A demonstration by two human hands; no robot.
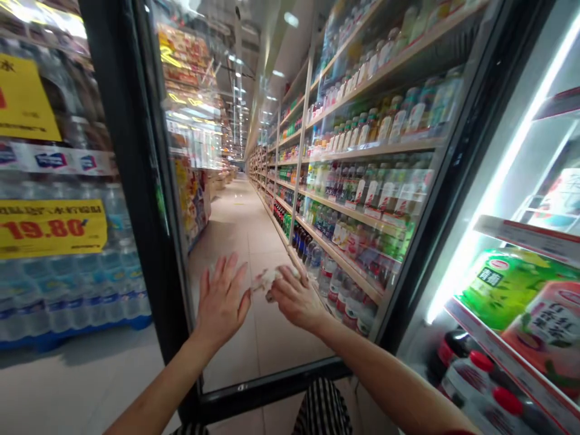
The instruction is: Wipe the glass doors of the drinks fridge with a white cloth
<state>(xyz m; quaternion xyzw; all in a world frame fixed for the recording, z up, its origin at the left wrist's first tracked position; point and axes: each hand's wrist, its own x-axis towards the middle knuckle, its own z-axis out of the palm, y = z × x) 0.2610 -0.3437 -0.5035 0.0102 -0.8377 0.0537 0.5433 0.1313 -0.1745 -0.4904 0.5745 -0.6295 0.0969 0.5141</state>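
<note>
An open cooler door stands in front of me, its glass pane [231, 356] set in a black frame [272, 382]. Fingers spread and palm toward the pane, my left hand [222, 302] is at the lower left of the glass and looks to be flat against it. Beside it, my right hand [299, 302] is closed around a pale crumpled cloth [263, 280] at the glass. Part of the cloth is hidden under the fingers, and it is slightly blurred.
On the right, lit cooler shelves hold a green drink pack [502, 287], a pinkish one [546, 332] and red-capped bottles [475, 374]. Left of the door are stacked water bottles [67, 284] with a yellow price sign [52, 228]. An aisle with shelved bottles [371, 187] shows in the glass.
</note>
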